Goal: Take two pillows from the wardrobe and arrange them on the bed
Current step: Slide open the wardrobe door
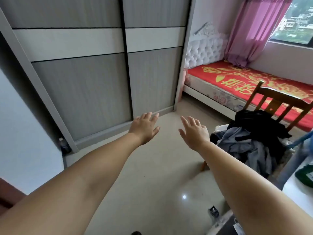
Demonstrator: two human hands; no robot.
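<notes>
A grey wardrobe (81, 85) with two sliding doors, both closed, fills the left and centre. No pillow is in view. The bed (240, 78) stands at the right under a red sheet with gold patterns, against a white tufted headboard (203, 51). Both arms are stretched forward over the floor. My left hand (145, 127) is open, fingers spread, palm down, a short way in front of the wardrobe's lower rail. My right hand (194, 131) is open too, level with it and holding nothing.
A wooden chair (277, 102) piled with dark clothes (254, 138) stands between me and the bed. A bottle (63, 145) sits by the wardrobe's left corner. A pink curtain (254, 29) hangs by the window. A small dark object (213, 211) lies on the tiled floor.
</notes>
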